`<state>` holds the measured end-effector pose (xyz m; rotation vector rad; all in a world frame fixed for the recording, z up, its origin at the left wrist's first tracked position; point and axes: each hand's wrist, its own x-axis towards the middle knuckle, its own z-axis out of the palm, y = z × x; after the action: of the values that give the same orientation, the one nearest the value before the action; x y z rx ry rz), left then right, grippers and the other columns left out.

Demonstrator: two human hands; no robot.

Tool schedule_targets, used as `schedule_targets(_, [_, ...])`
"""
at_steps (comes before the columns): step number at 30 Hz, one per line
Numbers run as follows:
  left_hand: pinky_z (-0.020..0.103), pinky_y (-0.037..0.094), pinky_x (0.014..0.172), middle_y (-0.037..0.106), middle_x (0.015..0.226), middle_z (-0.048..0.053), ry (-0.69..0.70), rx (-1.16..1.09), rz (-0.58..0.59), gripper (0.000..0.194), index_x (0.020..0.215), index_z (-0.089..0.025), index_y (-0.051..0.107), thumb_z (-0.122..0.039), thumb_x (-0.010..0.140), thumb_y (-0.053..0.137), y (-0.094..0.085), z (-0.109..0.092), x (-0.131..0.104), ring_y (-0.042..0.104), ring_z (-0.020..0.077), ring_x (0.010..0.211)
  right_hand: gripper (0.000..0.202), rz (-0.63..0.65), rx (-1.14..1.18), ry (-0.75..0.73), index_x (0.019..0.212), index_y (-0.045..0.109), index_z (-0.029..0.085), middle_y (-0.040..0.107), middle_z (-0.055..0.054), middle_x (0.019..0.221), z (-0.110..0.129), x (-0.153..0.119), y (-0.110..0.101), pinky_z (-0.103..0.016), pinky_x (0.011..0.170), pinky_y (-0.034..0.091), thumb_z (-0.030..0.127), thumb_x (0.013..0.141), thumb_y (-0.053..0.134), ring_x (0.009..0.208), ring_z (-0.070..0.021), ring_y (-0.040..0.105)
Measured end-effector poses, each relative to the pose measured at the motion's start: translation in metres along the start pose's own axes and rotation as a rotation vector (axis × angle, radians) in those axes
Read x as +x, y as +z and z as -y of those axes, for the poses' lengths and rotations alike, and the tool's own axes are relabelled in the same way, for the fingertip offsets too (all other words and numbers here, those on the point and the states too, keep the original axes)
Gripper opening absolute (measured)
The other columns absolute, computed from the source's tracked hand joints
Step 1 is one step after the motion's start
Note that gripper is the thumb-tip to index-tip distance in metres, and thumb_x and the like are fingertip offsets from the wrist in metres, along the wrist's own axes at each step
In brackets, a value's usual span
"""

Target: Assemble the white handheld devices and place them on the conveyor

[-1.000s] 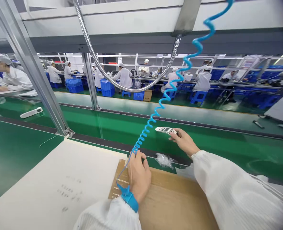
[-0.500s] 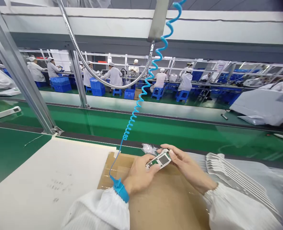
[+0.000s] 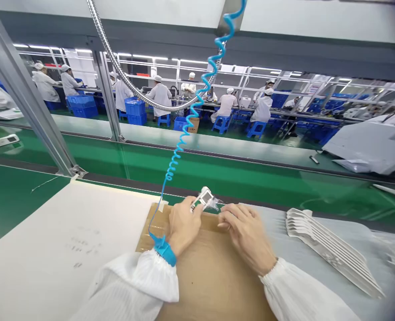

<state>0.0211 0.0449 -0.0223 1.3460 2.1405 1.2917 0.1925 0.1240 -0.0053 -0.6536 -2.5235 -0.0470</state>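
Note:
My left hand, with a blue wrist strap at the cuff, is closed around a small white device housing with a framed window or screen. The housing tilts up and away, and my fingers cover its lower part. Just behind it lies a small clear plastic bag. To the right, my right hand is apart from the housing, beside the bag. Its fingers are curled and drawn together, and their tips are partly hidden, so anything in them cannot be made out. Brown cardboard lies beneath both hands.
Several white plastic housings lie stacked on the right. A blue coiled cord runs from above to my wrist strap. A metal post rises at left, beside a white sheet. A green conveyor crosses behind; people work beyond.
My right hand has come off the device and curled beside the bag. My left hand has moved the housing slightly left and away, tilting it up. The view has tipped downward.

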Motion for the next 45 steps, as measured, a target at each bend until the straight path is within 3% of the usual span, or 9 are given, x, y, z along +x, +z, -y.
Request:
schedule_targets(3, [0.03, 0.041, 0.069, 0.075, 0.086, 0.004, -0.037, -0.002, -0.05, 0.021, 0.105, -0.025, 0.07, -0.034, 0.092, 0.056, -0.006, 0.004, 0.006, 0.067, 0.0219, 0.076, 0.015, -0.043, 0.094, 0.07, 0.089, 0.056, 0.024, 0.069, -0.003, 0.095, 0.0, 0.013, 0.006, -0.037, 0.079, 0.036, 0.021, 0.1, 0.048, 0.085, -0.0197, 0.06])
schedule_targets(7, [0.028, 0.042, 0.069, 0.075, 0.089, 0.002, 0.015, -0.058, 0.04, 0.02, 0.105, -0.027, 0.071, -0.034, 0.092, 0.057, -0.01, -0.001, 0.004, 0.067, 0.0202, 0.078, 0.01, -0.118, 0.11, 0.1, 0.098, 0.062, 0.027, 0.071, -0.004, 0.102, -0.011, 0.037, 0.016, -0.037, 0.079, 0.038, 0.031, 0.098, 0.053, 0.091, -0.0229, 0.062])
schedule_targets(11, [0.028, 0.041, 0.066, 0.075, 0.089, 0.001, 0.025, -0.037, 0.076, 0.021, 0.107, -0.027, 0.07, -0.036, 0.094, 0.056, -0.011, -0.007, 0.0, 0.067, 0.0203, 0.077, 0.011, -0.168, 0.068, 0.162, 0.094, 0.064, 0.026, 0.071, -0.004, 0.097, -0.015, 0.044, 0.023, -0.035, 0.072, 0.037, 0.035, 0.096, 0.058, 0.085, -0.0228, 0.062])
schedule_targets(19, [0.03, 0.039, 0.067, 0.076, 0.098, 0.003, 0.154, 0.218, 0.095, 0.025, 0.113, -0.027, 0.067, -0.033, 0.098, 0.049, -0.013, -0.006, -0.001, 0.071, 0.0247, 0.088, 0.014, -0.29, -0.336, -0.239, 0.085, 0.062, 0.025, 0.073, 0.003, 0.088, -0.012, 0.046, 0.012, -0.038, 0.083, 0.032, 0.014, 0.094, 0.062, 0.082, -0.0177, 0.061])
schedule_targets(29, [0.031, 0.04, 0.069, 0.076, 0.103, 0.005, 0.219, 0.229, 0.117, 0.026, 0.113, -0.024, 0.065, -0.033, 0.1, 0.044, -0.013, -0.003, 0.0, 0.071, 0.0259, 0.092, 0.015, -0.25, -0.262, -0.259, 0.086, 0.058, 0.024, 0.075, 0.003, 0.09, -0.009, 0.048, 0.012, -0.037, 0.083, 0.032, 0.014, 0.096, 0.06, 0.082, -0.0159, 0.061])
schedule_targets(32, [0.032, 0.039, 0.068, 0.076, 0.1, 0.007, 0.16, 0.2, 0.11, 0.025, 0.112, -0.024, 0.067, -0.034, 0.099, 0.047, -0.012, -0.003, -0.001, 0.071, 0.0277, 0.09, 0.019, -0.217, -0.289, -0.266, 0.084, 0.056, 0.023, 0.073, 0.002, 0.086, -0.009, 0.046, 0.016, -0.037, 0.082, 0.032, 0.011, 0.098, 0.054, 0.08, -0.017, 0.06])
schedule_targets(37, [0.033, 0.039, 0.069, 0.077, 0.094, 0.008, -0.111, 0.104, -0.012, 0.019, 0.101, -0.025, 0.07, -0.035, 0.092, 0.057, -0.011, -0.006, -0.001, 0.071, 0.0317, 0.089, 0.023, -0.137, -0.204, -0.267, 0.088, 0.054, 0.023, 0.073, 0.001, 0.093, -0.008, 0.043, 0.027, -0.039, 0.084, 0.031, 0.004, 0.098, 0.045, 0.083, -0.0178, 0.061])
schedule_targets(41, [0.034, 0.039, 0.071, 0.076, 0.093, 0.009, -0.173, 0.04, -0.06, 0.019, 0.1, -0.025, 0.071, -0.034, 0.091, 0.058, -0.011, -0.005, 0.001, 0.069, 0.032, 0.091, 0.023, -0.169, -0.142, -0.269, 0.092, 0.054, 0.024, 0.073, 0.0, 0.096, -0.011, 0.049, 0.033, -0.038, 0.084, 0.032, 0.005, 0.098, 0.043, 0.085, -0.0174, 0.063])
schedule_targets(45, [0.032, 0.041, 0.071, 0.076, 0.089, 0.006, -0.169, -0.131, -0.039, 0.017, 0.094, -0.025, 0.072, -0.037, 0.087, 0.063, -0.007, 0.002, 0.005, 0.068, 0.0262, 0.084, 0.021, -0.249, -0.095, -0.304, 0.098, 0.055, 0.025, 0.074, -0.002, 0.101, -0.018, 0.054, 0.033, -0.036, 0.084, 0.033, 0.008, 0.1, 0.043, 0.09, -0.0171, 0.064])
